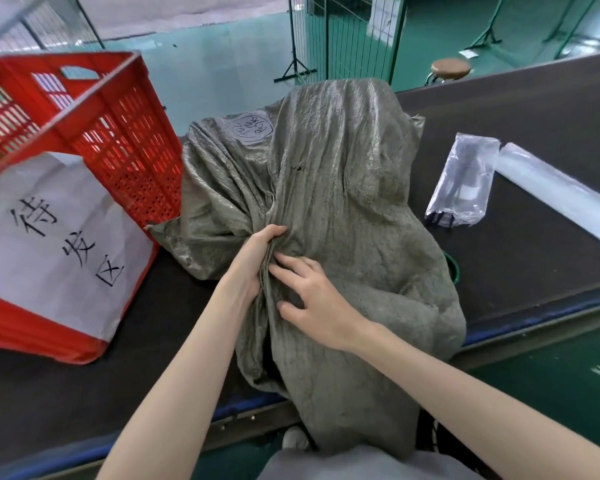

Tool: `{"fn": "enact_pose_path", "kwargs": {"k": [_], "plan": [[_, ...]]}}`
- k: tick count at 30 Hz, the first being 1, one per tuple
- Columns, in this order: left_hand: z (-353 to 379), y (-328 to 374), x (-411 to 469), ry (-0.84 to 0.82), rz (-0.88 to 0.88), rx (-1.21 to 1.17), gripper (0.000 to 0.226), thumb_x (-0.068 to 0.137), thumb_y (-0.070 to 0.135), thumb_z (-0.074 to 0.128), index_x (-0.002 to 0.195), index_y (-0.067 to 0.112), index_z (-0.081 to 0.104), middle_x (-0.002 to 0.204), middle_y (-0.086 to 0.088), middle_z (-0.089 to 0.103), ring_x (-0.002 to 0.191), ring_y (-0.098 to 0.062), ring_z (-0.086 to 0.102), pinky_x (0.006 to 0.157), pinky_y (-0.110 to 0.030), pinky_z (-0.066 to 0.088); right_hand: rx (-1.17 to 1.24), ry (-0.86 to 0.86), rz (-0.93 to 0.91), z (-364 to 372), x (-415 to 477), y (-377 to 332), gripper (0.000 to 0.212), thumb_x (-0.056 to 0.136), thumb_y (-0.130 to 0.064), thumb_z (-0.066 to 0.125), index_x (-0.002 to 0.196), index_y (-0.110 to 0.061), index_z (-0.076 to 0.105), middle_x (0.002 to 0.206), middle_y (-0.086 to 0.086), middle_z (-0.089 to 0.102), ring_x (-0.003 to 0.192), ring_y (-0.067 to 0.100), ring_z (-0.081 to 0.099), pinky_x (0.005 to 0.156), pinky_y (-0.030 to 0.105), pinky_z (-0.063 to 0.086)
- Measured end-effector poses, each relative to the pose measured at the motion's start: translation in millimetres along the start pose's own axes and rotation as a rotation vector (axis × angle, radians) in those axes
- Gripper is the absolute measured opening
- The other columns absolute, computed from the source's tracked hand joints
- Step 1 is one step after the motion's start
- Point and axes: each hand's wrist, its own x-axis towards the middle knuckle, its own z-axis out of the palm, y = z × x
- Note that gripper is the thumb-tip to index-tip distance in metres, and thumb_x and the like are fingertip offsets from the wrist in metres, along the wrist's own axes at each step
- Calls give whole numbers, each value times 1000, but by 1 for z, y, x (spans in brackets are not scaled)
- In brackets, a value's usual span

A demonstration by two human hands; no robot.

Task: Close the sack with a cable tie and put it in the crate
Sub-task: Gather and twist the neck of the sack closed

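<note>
A large grey-green woven sack (329, 188) lies on the dark belt in the middle of the view, and its near end hangs over the table's front edge. My left hand (257, 252) grips a gathered fold of the sack's fabric. My right hand (312, 299) rests on the fabric just beside it, fingers spread and pressing. The red plastic crate (118, 133) stands to the left, touching the sack, with a white paper sign on its side. A clear plastic bag of dark cable ties (463, 183) lies to the right of the sack.
A roll of clear plastic film (565, 195) lies at the far right. A green cord (453, 268) pokes out from under the sack's right side. Beyond the dark belt (534, 109) are a green floor, wire fence panels (343, 32) and a round stool (451, 68).
</note>
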Motion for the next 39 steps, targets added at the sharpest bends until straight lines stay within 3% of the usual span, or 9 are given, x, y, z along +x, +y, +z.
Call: {"fn": "enact_pose_path", "kwargs": {"k": [5, 9, 12, 14, 18, 23, 27, 34, 39], "plan": [[5, -5, 12, 113, 60, -79, 18, 89, 7, 51, 97, -1, 64, 66, -11, 70, 47, -18, 66, 43, -23, 52, 111, 121, -13, -28, -8, 7, 34, 82, -2, 59, 115, -5, 65, 134, 7, 56, 111, 1, 53, 99, 4, 28], [12, -11, 18, 180, 155, -121, 30, 86, 0, 52, 114, -9, 61, 99, -21, 70, 69, -22, 70, 59, -32, 61, 57, 449, 247, -54, -5, 27, 33, 82, -8, 63, 115, -7, 59, 121, 7, 56, 114, 18, 51, 97, 21, 35], [10, -14, 18, 178, 149, -114, 33, 92, 10, 53, 120, -4, 61, 101, -16, 69, 72, -20, 70, 65, -32, 60, 181, 345, 544, -56, 1, 47, 56, 82, -24, 69, 131, -11, 44, 130, 6, 45, 117, 17, 45, 99, 27, 34], [7, -14, 17, 67, 75, -131, 41, 94, 31, 54, 121, 1, 62, 108, -16, 71, 86, -24, 72, 75, -35, 60, 380, 275, 592, -47, 3, 49, 62, 78, -23, 73, 131, -12, 43, 132, 6, 50, 119, 18, 49, 106, 34, 38], [4, -11, 15, -81, 43, -108, 56, 91, 52, 51, 120, 6, 65, 116, -16, 69, 102, -24, 69, 93, -37, 54, 572, 252, 402, -28, 11, 34, 51, 75, -6, 72, 122, -10, 52, 116, 4, 65, 109, 15, 60, 103, 37, 45], [7, -13, 11, -193, 33, -96, 59, 93, 56, 40, 85, 13, 79, 91, -8, 76, 82, -16, 73, 81, -28, 58, 521, 300, 252, -17, 21, 12, 43, 76, -3, 64, 117, -11, 56, 108, 4, 69, 103, 14, 63, 95, 28, 48], [9, -9, 9, -213, 73, -111, 46, 91, 51, 48, 95, 13, 75, 94, -6, 76, 86, -15, 72, 87, -28, 55, 324, 323, 194, -8, 18, 5, 33, 79, -4, 58, 112, -5, 61, 110, 9, 65, 107, 19, 59, 97, 24, 42], [8, -14, 15, -181, 34, 61, 18, 84, 25, 66, 88, 8, 70, 75, -8, 72, 60, -17, 69, 56, -21, 54, 81, 173, 197, 5, 14, 12, 22, 88, -7, 54, 103, 6, 63, 118, 19, 48, 111, 30, 50, 104, 27, 32], [12, -17, 22, 6, 101, 127, 40, 75, 21, 70, 108, -2, 67, 98, -18, 73, 73, -24, 71, 69, -31, 57, 86, 96, 159, -8, 7, 18, 24, 88, -7, 55, 108, 1, 65, 120, 16, 56, 111, 25, 54, 101, 26, 36]]}}
